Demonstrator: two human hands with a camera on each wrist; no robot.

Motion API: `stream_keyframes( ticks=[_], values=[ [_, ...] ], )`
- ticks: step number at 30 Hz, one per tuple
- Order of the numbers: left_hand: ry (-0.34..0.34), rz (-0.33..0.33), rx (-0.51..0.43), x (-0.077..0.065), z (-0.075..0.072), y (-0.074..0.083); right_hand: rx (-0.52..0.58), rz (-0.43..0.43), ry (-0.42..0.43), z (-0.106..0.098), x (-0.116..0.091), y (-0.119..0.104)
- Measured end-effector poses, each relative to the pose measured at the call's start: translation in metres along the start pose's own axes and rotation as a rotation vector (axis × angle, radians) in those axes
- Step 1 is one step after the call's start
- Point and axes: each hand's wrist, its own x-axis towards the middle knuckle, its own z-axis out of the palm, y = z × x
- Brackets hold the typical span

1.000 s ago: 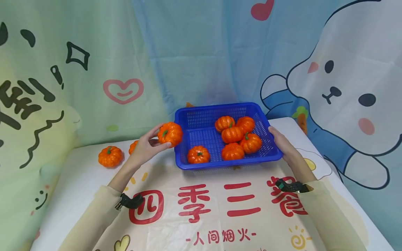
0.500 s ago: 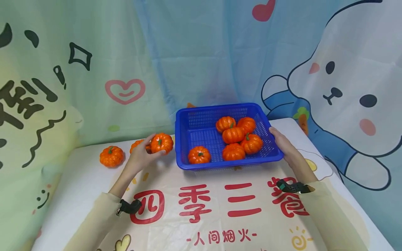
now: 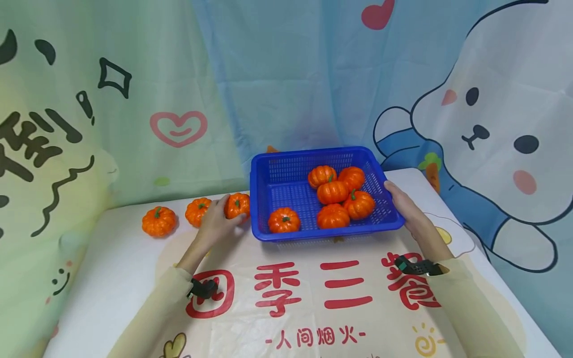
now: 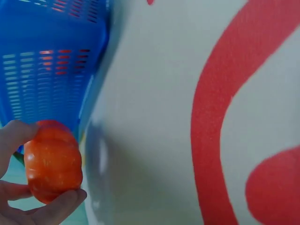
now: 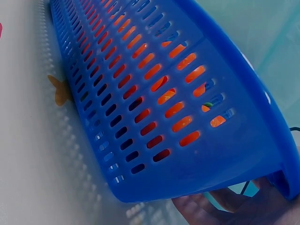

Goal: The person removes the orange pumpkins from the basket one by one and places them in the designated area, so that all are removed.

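Left hand (image 3: 218, 223): thumb and fingers (image 4: 61, 206) curled round an orange pumpkin (image 3: 238, 205), spread about as wide as its body. The held pumpkin is just beside the left wall of the blue basket (image 3: 288, 191), outside it. Whether its underside bears on the table (image 3: 100, 268) cannot be determined. The left wrist view shows its green stem turned toward the palm side.

Right hand (image 3: 405, 206): fingers bent in a narrow hold on the basket at its right end, partly hidden beneath the projecting rim in the right wrist view.

Basket contents: six pumpkins. One, the front-left pumpkin (image 3: 284, 220), sits apart from the rest near the front wall. The other five are grouped toward the right: a rear pumpkin (image 3: 322, 176), a rear-right pumpkin (image 3: 351, 177), a middle pumpkin (image 3: 332, 192), a right pumpkin (image 3: 359, 205) and a front pumpkin (image 3: 333, 216). Perforated walls; orange shows through the slots.

Outside the basket, on the table's left part: a far-left pumpkin (image 3: 159, 222), apart from the hand, and a near-left pumpkin (image 3: 197, 212), partly covered by the left hand; contact there cannot be confirmed.

Surroundings: red characters (image 3: 277, 288) printed on the table covering; a curtain (image 3: 277, 74) behind; black straps (image 3: 416, 266) at both wrists; pale sleeves (image 3: 474, 308).
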Motion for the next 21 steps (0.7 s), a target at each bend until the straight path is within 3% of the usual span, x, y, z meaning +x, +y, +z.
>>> stream_keyframes(
  ticks=[9,21],
  values=[
    [-0.004,-0.062,0.04,0.01,0.015,0.002,0.015,-0.016,0.001,-0.001,0.001,0.0],
    [-0.017,-0.053,0.149,0.011,0.014,0.008,0.027,-0.024,-0.014,-0.001,-0.001,-0.002]
  ],
)
